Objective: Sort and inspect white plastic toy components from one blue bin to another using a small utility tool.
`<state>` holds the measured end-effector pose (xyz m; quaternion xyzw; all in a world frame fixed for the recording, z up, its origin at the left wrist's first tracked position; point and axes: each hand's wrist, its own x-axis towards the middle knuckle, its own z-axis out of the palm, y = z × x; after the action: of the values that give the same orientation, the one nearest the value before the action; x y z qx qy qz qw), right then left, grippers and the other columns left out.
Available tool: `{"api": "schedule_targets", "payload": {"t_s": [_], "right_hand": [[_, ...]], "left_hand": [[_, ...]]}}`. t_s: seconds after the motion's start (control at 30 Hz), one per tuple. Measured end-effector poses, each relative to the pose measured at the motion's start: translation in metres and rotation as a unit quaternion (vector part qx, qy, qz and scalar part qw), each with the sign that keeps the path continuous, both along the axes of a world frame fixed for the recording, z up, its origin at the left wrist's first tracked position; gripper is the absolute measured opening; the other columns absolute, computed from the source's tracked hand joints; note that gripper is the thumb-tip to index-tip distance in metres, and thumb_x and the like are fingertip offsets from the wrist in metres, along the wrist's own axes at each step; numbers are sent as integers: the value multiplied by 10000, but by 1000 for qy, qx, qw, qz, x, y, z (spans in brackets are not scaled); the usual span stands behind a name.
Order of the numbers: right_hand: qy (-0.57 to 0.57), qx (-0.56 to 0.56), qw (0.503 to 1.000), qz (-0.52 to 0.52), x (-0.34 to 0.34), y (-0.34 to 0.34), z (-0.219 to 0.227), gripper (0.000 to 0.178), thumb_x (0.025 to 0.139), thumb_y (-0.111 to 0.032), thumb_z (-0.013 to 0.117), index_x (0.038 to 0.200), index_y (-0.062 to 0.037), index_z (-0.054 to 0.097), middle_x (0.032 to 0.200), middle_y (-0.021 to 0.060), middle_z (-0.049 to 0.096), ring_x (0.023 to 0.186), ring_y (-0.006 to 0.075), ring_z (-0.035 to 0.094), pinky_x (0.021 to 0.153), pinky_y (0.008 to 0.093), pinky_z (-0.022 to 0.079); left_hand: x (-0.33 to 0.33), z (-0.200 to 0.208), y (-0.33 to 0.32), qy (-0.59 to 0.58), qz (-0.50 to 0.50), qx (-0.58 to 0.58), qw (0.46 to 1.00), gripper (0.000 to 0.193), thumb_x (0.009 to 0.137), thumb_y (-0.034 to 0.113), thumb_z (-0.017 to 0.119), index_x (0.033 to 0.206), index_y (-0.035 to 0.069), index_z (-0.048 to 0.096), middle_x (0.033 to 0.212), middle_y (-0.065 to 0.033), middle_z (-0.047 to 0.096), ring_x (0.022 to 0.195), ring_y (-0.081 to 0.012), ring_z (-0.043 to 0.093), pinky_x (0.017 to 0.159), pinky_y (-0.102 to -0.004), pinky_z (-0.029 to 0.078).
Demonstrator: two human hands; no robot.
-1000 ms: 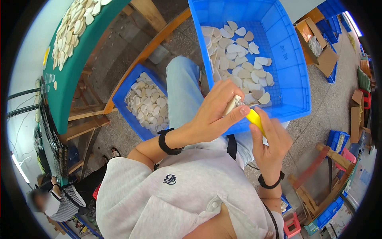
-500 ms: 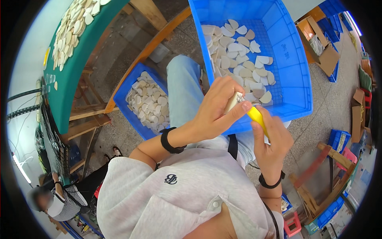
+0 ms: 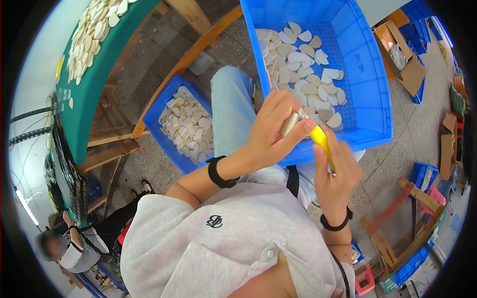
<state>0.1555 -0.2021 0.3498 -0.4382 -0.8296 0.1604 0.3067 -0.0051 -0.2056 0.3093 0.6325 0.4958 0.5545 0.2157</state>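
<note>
My left hand (image 3: 278, 124) is closed around a pale, flat half-round piece (image 3: 289, 124), its thumb reaching toward the tool. In my right hand (image 3: 340, 171) is a yellow-handled tool (image 3: 322, 144), with the fingers wrapped round the grip. The small metallic tip of this tool meets the piece's edge beside my left thumb; its exact shape is too small to tell. Both hands are over the near edge of a large blue crate (image 3: 386, 111), which rests by my lap. Many similar off-white pieces (image 3: 310, 89) lie loosely inside it.
To the left on the floor, a smaller blue bin (image 3: 171, 155) holds a heap of pale pieces. A green-topped table (image 3: 92, 107) at far left carries more pieces. Cardboard boxes (image 3: 412, 77) stand at right. Another person (image 3: 82, 251) is at lower left.
The view has shifted slightly, so the crate and bin appear a little farther right. My right hand and the yellow-handled tool have tilted a little; both grips stay the same.
</note>
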Motion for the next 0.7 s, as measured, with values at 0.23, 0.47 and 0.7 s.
{"api": "schedule_targets", "payload": {"t_s": [0.23,0.47,0.7], "right_hand": [[146,-60,984,-81,4,0,-2,237,848,-85,599,1049,42,597,770,110,592,600,164,505,542,258,399],[144,-78,985,-57,6,-3,1,224,837,-61,604,1039,35,605,791,116,609,621,170,531,552,266,411],[123,-98,988,-14,1,2,14,214,817,-65,626,1023,-4,622,742,103,600,581,177,531,517,266,409]], "left_hand": [[-2,12,3,-501,-164,-244,814,339,909,346,386,672,107,424,684,0,385,636,-112,339,606,-248,286],[-8,13,6,-618,-249,-308,679,471,938,496,283,668,123,379,682,-1,384,657,-140,368,616,-277,310],[-1,31,0,-611,-157,-353,691,492,928,547,270,732,125,430,697,22,360,644,-92,329,574,-221,278]]}}
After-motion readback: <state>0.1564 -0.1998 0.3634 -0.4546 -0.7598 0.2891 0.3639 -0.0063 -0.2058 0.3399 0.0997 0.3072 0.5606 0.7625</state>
